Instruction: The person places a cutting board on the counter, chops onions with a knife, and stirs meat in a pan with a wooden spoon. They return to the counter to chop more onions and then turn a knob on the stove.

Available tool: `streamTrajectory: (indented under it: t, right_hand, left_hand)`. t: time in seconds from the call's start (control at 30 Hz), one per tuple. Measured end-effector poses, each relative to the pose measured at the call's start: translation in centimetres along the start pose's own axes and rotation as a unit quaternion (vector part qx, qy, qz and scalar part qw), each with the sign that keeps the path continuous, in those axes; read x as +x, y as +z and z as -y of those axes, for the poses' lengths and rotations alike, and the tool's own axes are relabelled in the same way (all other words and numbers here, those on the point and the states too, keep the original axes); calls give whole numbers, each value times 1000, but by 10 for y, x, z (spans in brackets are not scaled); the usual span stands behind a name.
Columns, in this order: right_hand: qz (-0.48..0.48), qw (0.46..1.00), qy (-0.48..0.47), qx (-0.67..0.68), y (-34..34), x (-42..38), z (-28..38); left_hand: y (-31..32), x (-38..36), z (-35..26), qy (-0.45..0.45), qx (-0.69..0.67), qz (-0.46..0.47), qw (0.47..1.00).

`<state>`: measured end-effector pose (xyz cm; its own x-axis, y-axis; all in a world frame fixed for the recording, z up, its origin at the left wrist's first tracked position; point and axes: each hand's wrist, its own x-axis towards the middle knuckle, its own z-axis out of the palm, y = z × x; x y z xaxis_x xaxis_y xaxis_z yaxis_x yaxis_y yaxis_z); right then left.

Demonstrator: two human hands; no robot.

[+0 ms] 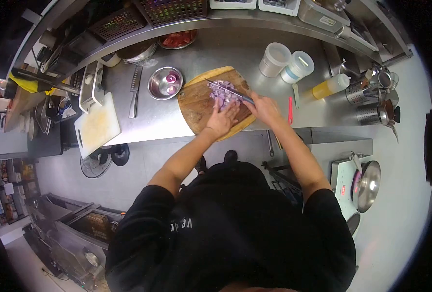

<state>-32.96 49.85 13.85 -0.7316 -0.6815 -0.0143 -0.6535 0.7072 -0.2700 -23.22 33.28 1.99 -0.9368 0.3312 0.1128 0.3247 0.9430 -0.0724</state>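
My right hand [265, 109] is wrapped round the handle of a kitchen knife [231, 91], whose blade slants up and left across a heap of chopped red onion [219, 90]. The onion lies on a round-edged wooden cutting board [196, 107]. At the near side of the heap, my left hand [221, 120] rests with fingers spread, touching the onion pieces. What lies under its fingertips is partly hidden. Left of the board stands a steel bowl [151, 87] with a few pieces of red onion [171, 78] in it.
Farther left lie a second knife [134, 92] and a white cutting board [98, 125] overhanging the counter edge. Two lidded tubs [275, 61], a yellow squeeze bottle [330, 87] and a red-handled tool [290, 110] are to the right. A steel shelf [235, 20] runs above the back.
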Motion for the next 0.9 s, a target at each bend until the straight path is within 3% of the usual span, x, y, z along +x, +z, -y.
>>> streamTrajectory:
  t: [0.17,0.27,0.4,0.83,0.9]
  right_hand:
    - [-85,996,0,6,21,-11,-8]
    - [-98,995,-16,-11,36,-17,-7]
    - [-80,995,-46,-36,41,-20,5]
    - [-40,999,-12,16,4,-113,-41]
    - [-8,996,-31,78,3,-123,-35]
  left_hand:
    - [-40,-24,14,28,-117,-65,991]
    - [-42,-35,9,-117,-247,-142,951]
    - [-61,-12,-4,-67,-199,-82,974]
    - [-34,4,58,-128,-112,49,984]
    - [-33,6,68,-146,-97,-17,984]
